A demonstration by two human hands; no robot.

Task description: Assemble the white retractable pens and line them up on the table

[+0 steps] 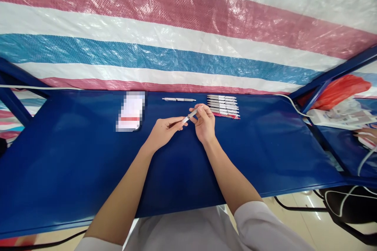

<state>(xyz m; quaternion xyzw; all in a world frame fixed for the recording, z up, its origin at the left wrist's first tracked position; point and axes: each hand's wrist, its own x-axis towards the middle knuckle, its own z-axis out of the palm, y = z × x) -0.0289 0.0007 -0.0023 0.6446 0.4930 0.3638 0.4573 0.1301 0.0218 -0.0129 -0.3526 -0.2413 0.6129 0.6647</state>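
Between my two hands, above the blue table, a white and grey pen (192,114) is held at a slant. My left hand (168,130) pinches its lower white end, and my right hand (204,122) grips the upper grey end with thumb and fingers. Part of the pen is covered by my fingers. Behind my hands a single white and grey pen (178,99) lies flat on the table. Just right of my right hand is a row of several similar pens (223,104), with a red pen (226,116) at its near side.
A phone with a blurred screen (131,110) lies left of my hands on the blue tabletop (73,157). Striped plastic sheeting (176,31) hangs behind the table. At right are a blue metal frame (318,96), a red plastic bag (338,92), a white cable (291,104) and another person's hand (366,138).
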